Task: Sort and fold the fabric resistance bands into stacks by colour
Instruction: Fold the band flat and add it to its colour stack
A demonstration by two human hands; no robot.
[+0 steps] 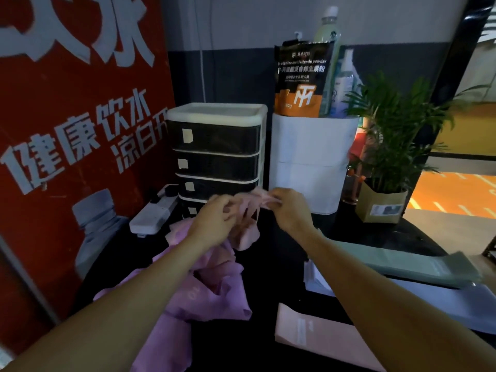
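A: Head view, report both hands.
B: The left hand (214, 220) and the right hand (288, 208) are raised above the table (268, 269), just in front of the drawer unit (216, 154). The fingers (273, 201) of each hand are curled and pinch one pale pink band (248, 210), which is stretched between them and hangs down in loose folds.

A: Location of the remaining bands?
B: A crumpled purple pile (198, 285) lies under the left forearm, at 7 o'clock from the held band. A flat pink band (308, 331) lies at 5 o'clock, partly under the right forearm. Flat green bands (418, 264) lie at 4 o'clock, near the table's right edge.

A: Background items?
B: A red sign (67, 146) at 9 o'clock, a power strip (153, 213) beside the drawer unit, a white bin (311, 162) carrying an orange pouch (302, 81), and a potted plant (389, 146) at 2 o'clock.
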